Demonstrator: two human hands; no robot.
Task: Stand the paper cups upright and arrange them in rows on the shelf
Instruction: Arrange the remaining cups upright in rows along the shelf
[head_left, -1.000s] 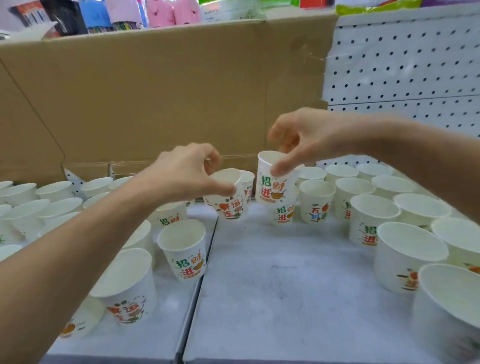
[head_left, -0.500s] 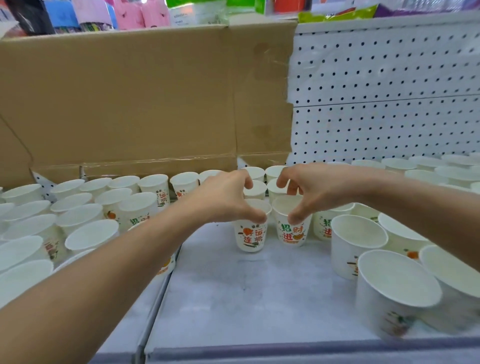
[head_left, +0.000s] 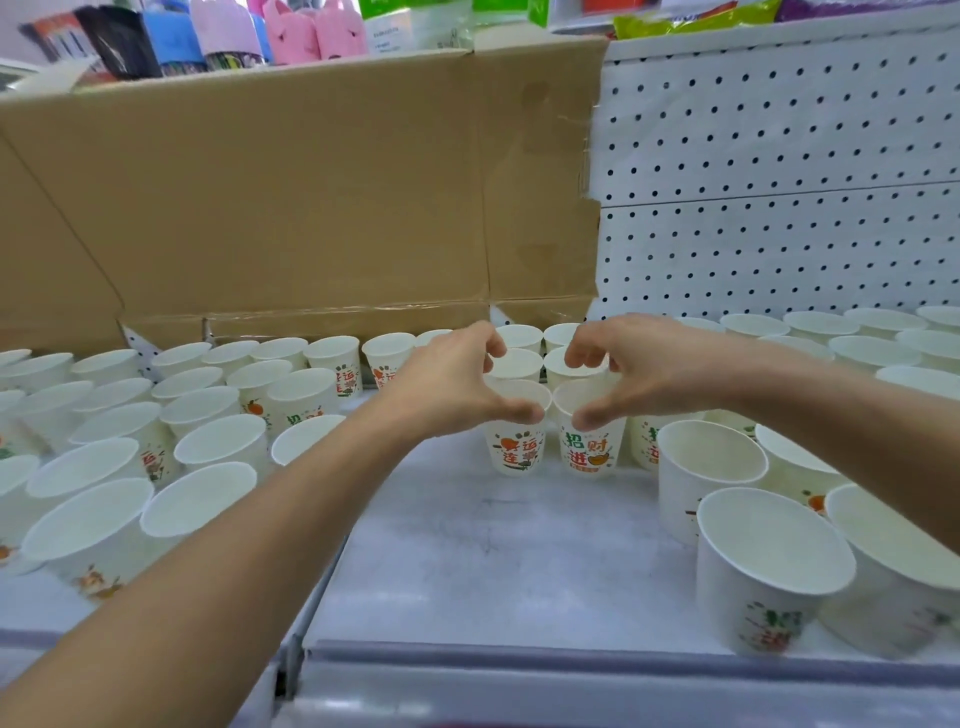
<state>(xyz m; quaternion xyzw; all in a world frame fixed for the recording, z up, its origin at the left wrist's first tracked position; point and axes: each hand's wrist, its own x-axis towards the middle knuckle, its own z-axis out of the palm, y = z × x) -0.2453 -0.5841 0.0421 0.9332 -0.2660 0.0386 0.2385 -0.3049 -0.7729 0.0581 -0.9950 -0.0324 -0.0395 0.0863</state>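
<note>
- The left hand (head_left: 457, 387) pinches the rim of a small white paper cup with orange-red print (head_left: 514, 449), with the thumb on the near edge and the fingers curled over the far edge.
- The right hand (head_left: 639, 371) mirrors it on a small white paper cup with green-and-red characters (head_left: 589, 449), which stands touching or just beside the first cup, at its 3 o'clock.
- A second ago both cups were raised and slightly tilted, clear of the pale grey shelf (head_left: 493, 561). Half a second ago they came down, and now both sit upright on their bases with the hands still on the rims.
- I judge this pair as good as placed. It extends forward the short columns of small cups at its 12 o'clock, and only the release is left.
- A bare patch of shelf lies at the pair's 6 o'clock, with room for further rows.
- Larger white paper tubs (head_left: 769, 571) crowd the shelf at 4 o'clock.
- A loose mass of upright white cups (head_left: 208, 447) fills the 9 o'clock side, less evenly lined up, so much arranging appears to remain.
- Behind, at 12 o'clock, a brown cardboard sheet (head_left: 291, 197) leans beside a white pegboard panel (head_left: 779, 182).
</note>
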